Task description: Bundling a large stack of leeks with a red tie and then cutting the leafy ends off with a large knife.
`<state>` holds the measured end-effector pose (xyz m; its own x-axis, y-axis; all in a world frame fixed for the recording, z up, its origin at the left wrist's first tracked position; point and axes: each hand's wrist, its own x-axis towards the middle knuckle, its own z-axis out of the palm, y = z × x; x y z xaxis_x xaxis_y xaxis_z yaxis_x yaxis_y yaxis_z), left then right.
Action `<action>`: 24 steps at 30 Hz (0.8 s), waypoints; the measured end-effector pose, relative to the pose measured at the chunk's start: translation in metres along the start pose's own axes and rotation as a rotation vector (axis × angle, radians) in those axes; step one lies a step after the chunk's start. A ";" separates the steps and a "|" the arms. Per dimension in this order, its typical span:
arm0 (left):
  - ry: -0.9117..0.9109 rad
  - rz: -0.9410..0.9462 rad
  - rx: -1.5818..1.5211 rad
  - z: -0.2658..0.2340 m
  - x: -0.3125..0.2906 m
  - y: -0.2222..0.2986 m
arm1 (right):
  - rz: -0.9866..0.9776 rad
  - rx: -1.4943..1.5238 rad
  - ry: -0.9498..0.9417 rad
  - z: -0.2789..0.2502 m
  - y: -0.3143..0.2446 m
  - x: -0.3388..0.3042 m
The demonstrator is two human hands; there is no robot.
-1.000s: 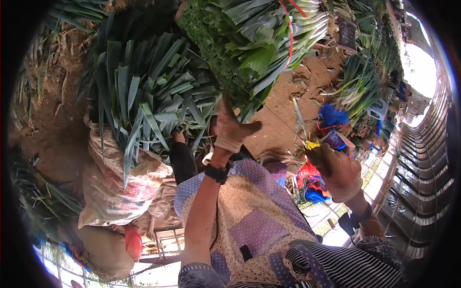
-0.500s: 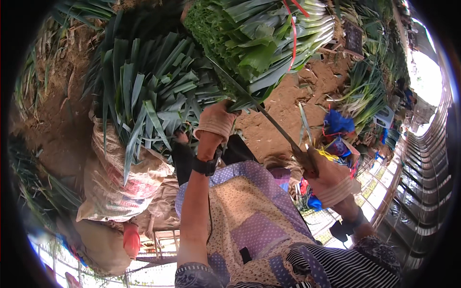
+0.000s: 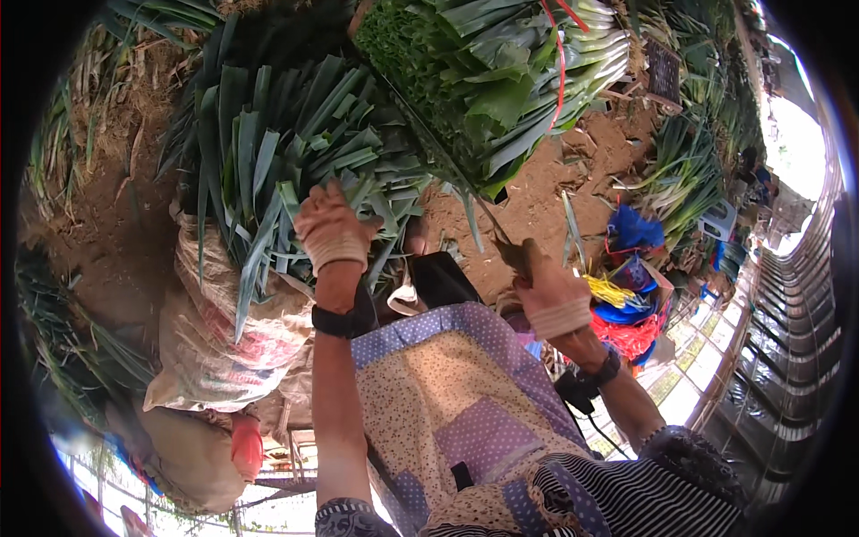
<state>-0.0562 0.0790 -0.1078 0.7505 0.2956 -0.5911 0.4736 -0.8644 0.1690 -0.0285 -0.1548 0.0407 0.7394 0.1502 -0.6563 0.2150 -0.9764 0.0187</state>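
A large bundle of leeks [image 3: 501, 80] with red ties lies at the top, its leafy end trimmed flat and its white stems to the right. My right hand [image 3: 550, 291], in a glove, grips the handle of a long knife [image 3: 490, 217]. The narrow blade runs up and left along the bundle's cut leaf end. To the left, my left hand [image 3: 333, 231], also gloved, rests on a heap of loose green leek leaves [image 3: 268, 148], with its fingers apart and nothing gripped. The fingertips partly merge with the leaves.
A woven sack [image 3: 228, 336] sits below the leaf heap. On the right are yellow ties [image 3: 613, 291], red ties [image 3: 631, 336] and a blue bag [image 3: 633, 225]. More leeks [image 3: 684, 174] lie along the right side. Bare soil [image 3: 537, 188] surrounds the bundle.
My left hand has moved left, away from the bundle's cut end and onto the leaf heap. My right hand has drawn inward and slightly up with the knife.
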 end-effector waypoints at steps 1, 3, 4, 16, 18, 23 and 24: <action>0.070 0.034 -0.020 0.013 -0.005 0.001 | 0.000 -0.023 0.024 0.000 0.007 -0.005; 0.054 0.110 -0.214 0.038 -0.010 0.015 | -0.023 -0.063 0.067 -0.001 0.019 -0.013; -0.028 0.150 -0.391 0.046 -0.014 0.035 | -0.048 -0.083 0.093 -0.005 0.021 -0.018; -0.120 0.340 -1.202 0.102 -0.008 0.087 | -0.039 -0.020 0.091 0.027 0.032 0.000; -0.023 0.420 -0.985 0.098 -0.010 0.052 | -0.110 -0.052 0.099 0.040 0.013 0.024; -0.218 0.071 -1.016 0.042 -0.007 0.031 | -0.069 -0.073 0.161 0.067 0.026 0.042; -0.179 0.097 -0.751 0.062 -0.004 0.018 | -0.029 -0.029 0.102 0.058 0.016 0.035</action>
<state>-0.0797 0.0374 -0.1509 0.7490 0.1079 -0.6538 0.6430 -0.3565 0.6779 -0.0357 -0.1738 -0.0256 0.7935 0.1953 -0.5764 0.2547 -0.9667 0.0231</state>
